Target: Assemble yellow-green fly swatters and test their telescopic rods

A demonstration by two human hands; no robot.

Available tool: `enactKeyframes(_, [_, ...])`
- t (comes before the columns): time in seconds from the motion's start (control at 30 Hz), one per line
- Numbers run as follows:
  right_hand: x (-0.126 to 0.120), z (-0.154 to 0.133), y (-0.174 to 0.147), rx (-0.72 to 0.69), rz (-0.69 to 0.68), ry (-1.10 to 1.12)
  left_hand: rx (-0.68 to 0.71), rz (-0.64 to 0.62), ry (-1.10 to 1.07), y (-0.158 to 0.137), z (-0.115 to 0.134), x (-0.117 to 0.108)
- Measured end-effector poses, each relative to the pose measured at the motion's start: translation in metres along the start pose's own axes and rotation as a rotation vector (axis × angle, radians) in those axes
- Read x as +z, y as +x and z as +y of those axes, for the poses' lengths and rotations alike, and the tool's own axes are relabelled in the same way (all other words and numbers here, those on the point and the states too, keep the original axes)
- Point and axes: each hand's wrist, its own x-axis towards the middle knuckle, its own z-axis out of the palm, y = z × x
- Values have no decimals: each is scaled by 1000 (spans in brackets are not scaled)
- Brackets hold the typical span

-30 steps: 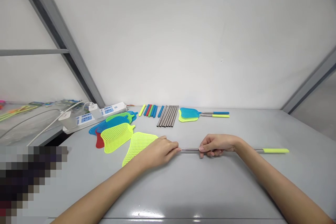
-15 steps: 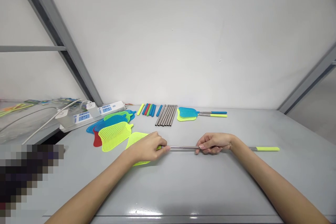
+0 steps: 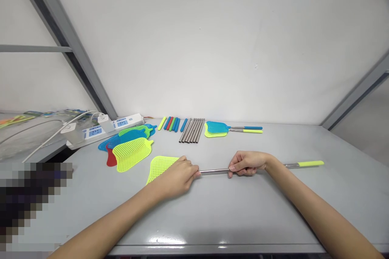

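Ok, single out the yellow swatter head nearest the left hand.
It's the front yellow head, partly hidden by the left hand. The loose yellow head overlapping the red head and the back yellow head beneath a blue head lie clear of it.

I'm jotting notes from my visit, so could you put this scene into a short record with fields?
Left grip: closed on the yellow swatter, beside its mesh head
Right grip: closed on its metal rod
Far end: yellow handle, beyond the right forearm
Behind: loose coloured handles, metal tubes, two swatters
Left side: loose mesh heads, white power strip
Surface: grey table
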Motion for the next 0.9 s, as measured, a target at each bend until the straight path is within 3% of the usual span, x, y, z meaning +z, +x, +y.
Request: enactKeyframes(0.9, [29, -8, 9, 8, -48, 26, -52, -13, 37, -2, 26, 6])
